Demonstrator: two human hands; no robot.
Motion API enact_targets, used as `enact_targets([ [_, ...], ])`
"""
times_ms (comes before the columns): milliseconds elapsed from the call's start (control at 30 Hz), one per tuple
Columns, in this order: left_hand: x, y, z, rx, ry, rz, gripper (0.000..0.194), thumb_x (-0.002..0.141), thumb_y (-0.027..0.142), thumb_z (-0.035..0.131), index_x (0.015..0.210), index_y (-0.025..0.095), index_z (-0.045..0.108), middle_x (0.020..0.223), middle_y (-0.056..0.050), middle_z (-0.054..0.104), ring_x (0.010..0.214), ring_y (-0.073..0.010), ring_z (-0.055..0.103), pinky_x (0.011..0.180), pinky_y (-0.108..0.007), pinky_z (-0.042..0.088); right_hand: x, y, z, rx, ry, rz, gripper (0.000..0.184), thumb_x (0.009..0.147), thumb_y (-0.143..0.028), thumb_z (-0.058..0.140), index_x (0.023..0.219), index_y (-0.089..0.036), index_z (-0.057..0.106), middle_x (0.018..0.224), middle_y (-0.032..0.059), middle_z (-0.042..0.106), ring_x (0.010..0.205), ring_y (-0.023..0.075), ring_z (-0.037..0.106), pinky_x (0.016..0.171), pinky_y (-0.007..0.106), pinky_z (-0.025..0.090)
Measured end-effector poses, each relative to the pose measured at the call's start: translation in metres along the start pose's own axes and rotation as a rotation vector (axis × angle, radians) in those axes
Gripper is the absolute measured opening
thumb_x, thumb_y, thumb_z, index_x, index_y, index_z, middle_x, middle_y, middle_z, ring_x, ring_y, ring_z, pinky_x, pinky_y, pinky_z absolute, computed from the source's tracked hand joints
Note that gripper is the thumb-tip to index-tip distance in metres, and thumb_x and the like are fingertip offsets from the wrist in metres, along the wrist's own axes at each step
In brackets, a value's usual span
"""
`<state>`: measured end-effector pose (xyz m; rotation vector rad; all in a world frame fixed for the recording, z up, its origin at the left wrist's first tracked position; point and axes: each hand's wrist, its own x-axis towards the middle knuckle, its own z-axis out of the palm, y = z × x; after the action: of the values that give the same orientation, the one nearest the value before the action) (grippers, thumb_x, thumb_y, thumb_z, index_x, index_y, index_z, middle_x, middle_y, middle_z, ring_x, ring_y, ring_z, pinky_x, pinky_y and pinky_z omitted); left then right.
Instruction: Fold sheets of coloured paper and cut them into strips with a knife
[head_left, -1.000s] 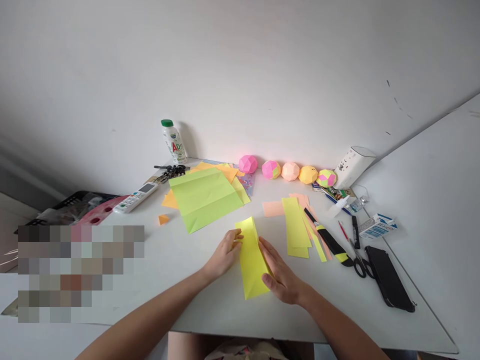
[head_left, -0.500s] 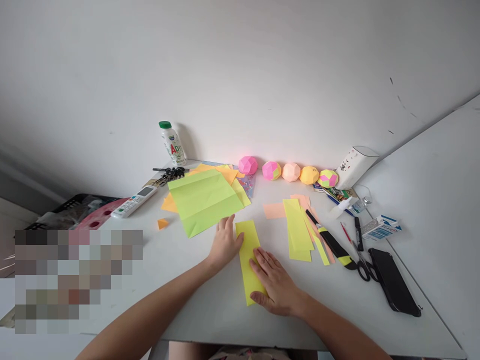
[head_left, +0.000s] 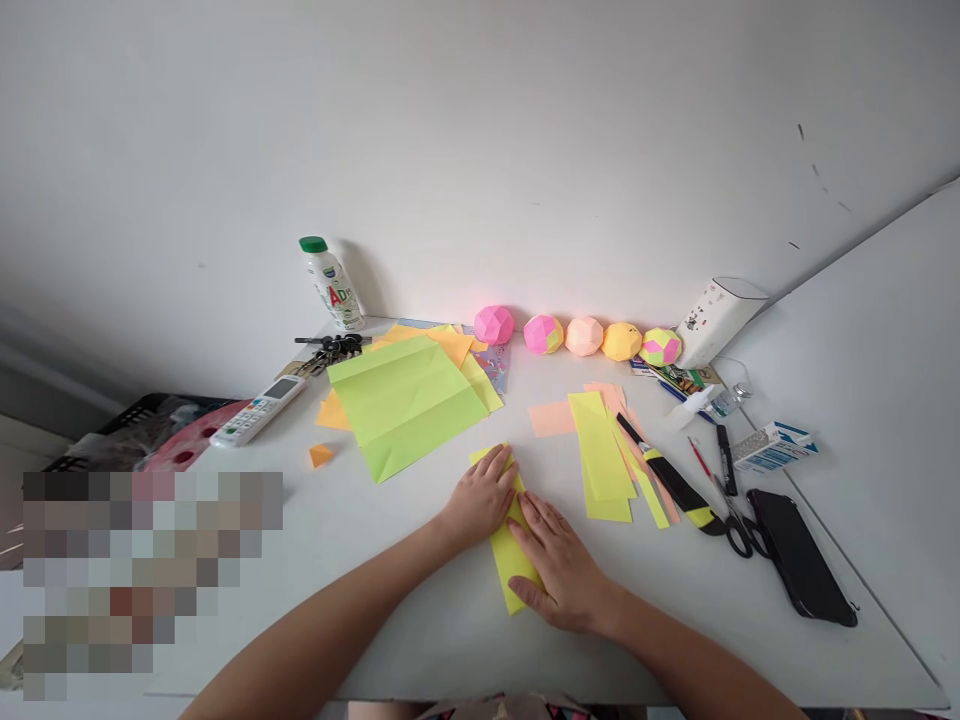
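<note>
A long yellow paper strip [head_left: 511, 572], seemingly folded, lies on the white table before me. My left hand [head_left: 484, 497] rests flat across its upper part, fingers stretched out. Pressing on the strip's right side is my right hand [head_left: 555, 565], its fingers spread and the thumb near the lower end. Both hands touch the paper without gripping it, and they hide part of it. Just beyond the left hand lies a creased green sheet [head_left: 409, 400] on top of orange and yellow sheets. Yellow strips [head_left: 604, 460] and peach paper [head_left: 551, 418] lie to the right.
Faceted paper balls [head_left: 584, 336] line the wall. At left are a bottle [head_left: 332, 290], a remote control [head_left: 259, 410] and a small orange paper piece [head_left: 320, 455]. On the right lie a utility knife [head_left: 671, 485], scissors [head_left: 742, 530], a black case [head_left: 801, 560] and a small box [head_left: 776, 447].
My left hand has moved right, from the strip's left edge onto its upper part. My right hand stays on the strip's right side. The view has shifted slightly.
</note>
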<state>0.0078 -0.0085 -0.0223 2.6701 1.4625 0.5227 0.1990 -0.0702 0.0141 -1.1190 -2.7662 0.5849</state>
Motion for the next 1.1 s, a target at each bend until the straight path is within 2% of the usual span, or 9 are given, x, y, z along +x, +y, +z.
enact_targets([
  [200,0.001,-0.003,-0.002,-0.06,-0.013,-0.046,0.035,0.094,0.026,0.038,0.123,0.015,0.053,0.145,-0.016,0.042,0.138,-0.0306,0.031,0.106,-0.049,0.039,0.006,0.006,-0.022,0.139,-0.152,0.022,0.072,0.094,-0.056,0.036,0.15,-0.012,0.024,0.158,0.0137,0.005,0.144,0.0293,0.0,0.116,0.051,0.015],
  [267,0.001,-0.003,-0.001,-0.077,-0.007,-0.046,0.035,0.094,0.027,0.038,0.123,0.015,0.054,0.144,-0.017,0.041,0.138,-0.031,0.031,0.106,-0.049,0.038,0.01,0.008,-0.025,0.151,-0.173,0.048,0.071,0.095,-0.055,0.033,0.15,-0.011,0.023,0.158,0.0137,0.006,0.144,0.0282,0.002,0.116,0.049,0.016],
  [400,0.001,-0.004,-0.003,-0.045,-0.021,-0.042,0.035,0.094,0.024,0.038,0.123,0.012,0.054,0.143,-0.019,0.042,0.138,-0.0319,0.031,0.106,-0.046,0.038,0.024,0.009,-0.02,0.038,-0.056,0.081,0.066,0.097,-0.048,0.031,0.146,-0.003,0.031,0.155,0.0181,0.021,0.144,0.0278,0.011,0.117,0.047,0.017],
  [567,0.002,-0.005,-0.005,-0.007,-0.045,-0.038,0.037,0.092,0.022,0.039,0.124,0.01,0.054,0.144,-0.02,0.041,0.138,-0.0322,0.031,0.107,-0.045,0.036,0.029,0.007,-0.011,-0.096,0.106,0.016,0.055,0.095,-0.038,0.038,0.135,-0.001,0.047,0.146,0.0203,0.04,0.14,0.0295,0.027,0.115,0.047,0.024],
  [767,0.001,-0.004,-0.009,-0.061,-0.053,-0.058,0.042,0.092,0.036,0.044,0.126,0.012,0.053,0.148,-0.019,0.036,0.14,-0.0329,0.027,0.109,-0.048,0.033,-0.01,-0.002,-0.004,-0.145,0.163,-0.05,0.053,0.09,-0.036,0.049,0.133,-0.005,0.05,0.142,0.0207,0.045,0.137,0.0324,0.033,0.111,0.053,0.033],
  [933,0.0,-0.005,-0.011,-0.08,-0.099,-0.046,0.062,0.087,0.055,0.049,0.13,0.01,0.05,0.15,-0.021,0.031,0.141,-0.0354,0.022,0.11,-0.05,0.029,-0.047,-0.008,0.004,-0.201,0.163,-0.082,0.055,0.09,-0.033,0.05,0.136,-0.004,0.047,0.144,0.021,0.043,0.137,0.0342,0.032,0.108,0.054,0.037],
  [1100,-0.001,-0.007,-0.009,-0.101,-0.123,-0.047,0.077,0.079,0.067,0.052,0.134,0.013,0.047,0.153,-0.018,0.027,0.142,-0.0357,0.018,0.112,-0.048,0.024,-0.069,-0.017,0.011,-0.207,0.256,-0.098,0.049,0.091,-0.029,0.05,0.135,-0.007,0.05,0.137,0.0205,0.051,0.133,0.034,0.039,0.103,0.054,0.043],
])
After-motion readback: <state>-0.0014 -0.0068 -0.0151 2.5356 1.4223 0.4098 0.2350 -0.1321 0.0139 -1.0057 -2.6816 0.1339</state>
